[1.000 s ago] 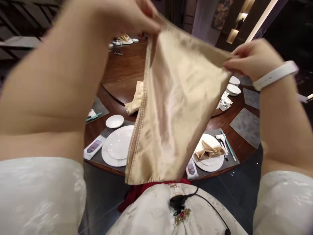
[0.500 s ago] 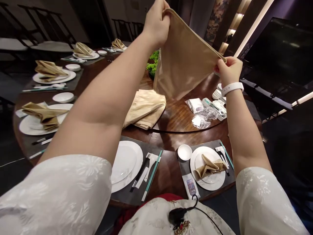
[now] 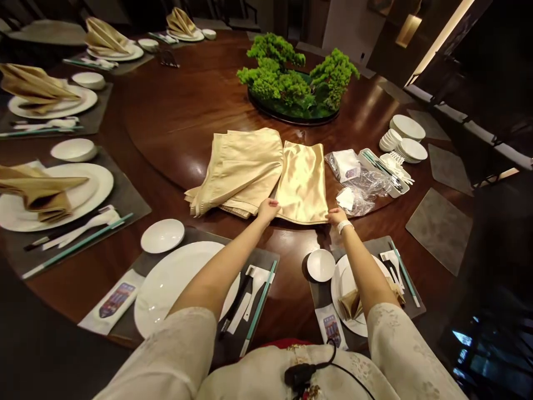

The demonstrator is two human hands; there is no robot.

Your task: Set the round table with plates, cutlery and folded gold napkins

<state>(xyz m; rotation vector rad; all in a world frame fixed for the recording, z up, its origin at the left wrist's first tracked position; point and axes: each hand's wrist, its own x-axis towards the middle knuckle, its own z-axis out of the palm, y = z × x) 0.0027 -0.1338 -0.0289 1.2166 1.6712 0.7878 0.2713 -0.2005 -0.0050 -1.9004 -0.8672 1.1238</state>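
On the wooden table (image 3: pixel 187 100), the gold napkin (image 3: pixel 303 180) lay at my twelve o'clock, long axis pointing away; my left hand (image 3: pixel 267 209) pinched its near edge at eight o'clock, right hand (image 3: pixel 336 216) at four.

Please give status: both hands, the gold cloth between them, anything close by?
Left hand and right hand holding near corners of gold cloth. Cloth spread out over table. Cloth stack close at left; crumpled clear plastic close at right.

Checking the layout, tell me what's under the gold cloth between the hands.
Wooden tabletop shows in front of and behind the gold cloth; what lies directly beneath cannot be seen.
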